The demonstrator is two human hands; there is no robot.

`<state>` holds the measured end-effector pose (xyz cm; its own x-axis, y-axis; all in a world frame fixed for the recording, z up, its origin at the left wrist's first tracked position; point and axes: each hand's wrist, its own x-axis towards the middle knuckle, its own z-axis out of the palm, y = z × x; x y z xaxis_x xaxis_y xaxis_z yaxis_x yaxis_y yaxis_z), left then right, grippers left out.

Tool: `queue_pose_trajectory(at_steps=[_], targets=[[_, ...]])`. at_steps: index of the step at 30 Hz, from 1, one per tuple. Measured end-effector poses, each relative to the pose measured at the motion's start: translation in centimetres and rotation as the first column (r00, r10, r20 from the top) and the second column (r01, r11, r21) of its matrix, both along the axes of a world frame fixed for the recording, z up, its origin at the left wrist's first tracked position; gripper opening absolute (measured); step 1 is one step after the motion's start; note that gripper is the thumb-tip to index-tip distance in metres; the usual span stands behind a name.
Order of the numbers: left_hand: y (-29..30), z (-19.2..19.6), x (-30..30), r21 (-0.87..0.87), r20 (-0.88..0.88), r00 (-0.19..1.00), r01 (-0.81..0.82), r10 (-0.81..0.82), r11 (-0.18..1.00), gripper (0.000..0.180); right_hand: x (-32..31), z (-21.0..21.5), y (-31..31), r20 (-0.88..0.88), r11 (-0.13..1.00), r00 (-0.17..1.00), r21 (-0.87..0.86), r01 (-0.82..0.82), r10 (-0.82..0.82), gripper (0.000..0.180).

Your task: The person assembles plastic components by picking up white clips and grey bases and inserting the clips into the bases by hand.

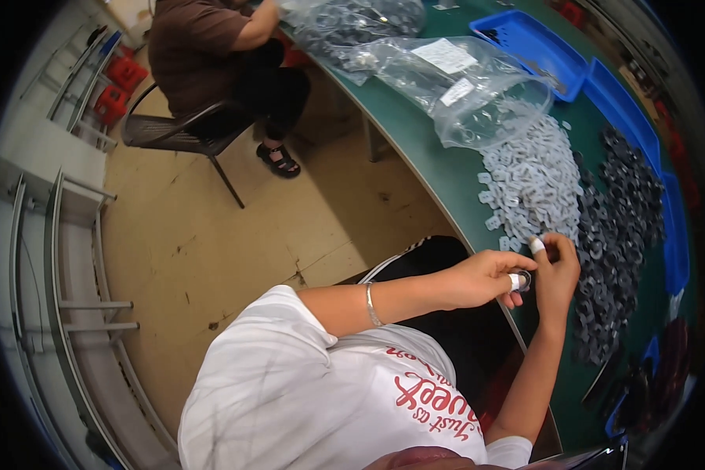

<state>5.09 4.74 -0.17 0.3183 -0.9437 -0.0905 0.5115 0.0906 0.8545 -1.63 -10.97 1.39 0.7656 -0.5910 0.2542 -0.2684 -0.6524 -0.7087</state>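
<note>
My left hand (482,278) is closed in a pinch on a small dark ring-shaped part (524,279), above the table's near edge. White tape or a wrap shows on one of its fingertips. My right hand (556,274) is just right of it, fingers curled together beside the pile of small white plastic pieces (534,176). A white wrap shows at one of its fingertips too; what those fingers hold, if anything, is too small to make out. Right of my right hand spreads a pile of dark grey and black ring-like parts (609,258).
Clear plastic bags (478,94) with paper labels lie on the green table (446,168) beyond the white pile. Blue trays (536,47) line its far side. A seated person (204,55) works at upper left, on a dark chair (172,133). Metal racks (63,305) stand at left.
</note>
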Motion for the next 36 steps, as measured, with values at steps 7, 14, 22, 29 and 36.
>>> queue_pose_trajectory(at_steps=[7,14,22,29,36], targets=[[-0.1,-0.1,0.5,-0.012,-0.034,0.999,-0.040,0.039,0.999,0.030,-1.1,-0.3,-1.4,0.222,0.875,0.973,0.482,-0.054,-0.062,0.011],[-0.8,-0.4,0.2,-0.058,0.107,0.993,-0.040,0.046,0.998,0.039,-4.2,1.6,-1.5,0.377,0.682,0.919,0.702,-0.206,-0.111,0.018],[-0.6,0.4,0.4,0.013,0.164,0.980,-0.116,0.112,0.993,0.041,-6.1,1.5,0.7,0.362,0.675,0.928,0.706,-0.212,-0.088,0.016],[-1.7,0.1,-0.4,0.034,0.197,0.978,-0.076,0.068,0.997,0.043,-7.8,2.0,1.6,0.302,0.763,0.952,0.628,-0.156,-0.054,0.017],[-2.3,0.3,-1.4,0.040,0.396,0.911,-0.147,0.120,0.988,0.047,-7.9,1.6,2.0,0.310,0.712,0.946,0.685,-0.153,-0.095,0.012]])
